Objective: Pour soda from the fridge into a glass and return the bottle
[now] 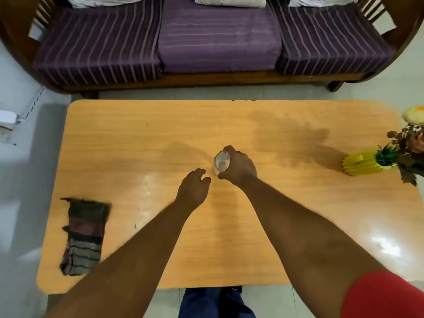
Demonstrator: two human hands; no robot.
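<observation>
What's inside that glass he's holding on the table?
The glass looks clear, with a pale, colourless interior; whether it holds liquid I cannot tell. The right hand wraps its right side, hiding that wall. No bottle is in view.

Wooden desk (298,226) on pale tiled floor (23,180). Purple striped sofa (218,42) behind it, wooden frame. Ceiling light glare on desk top.
</observation>
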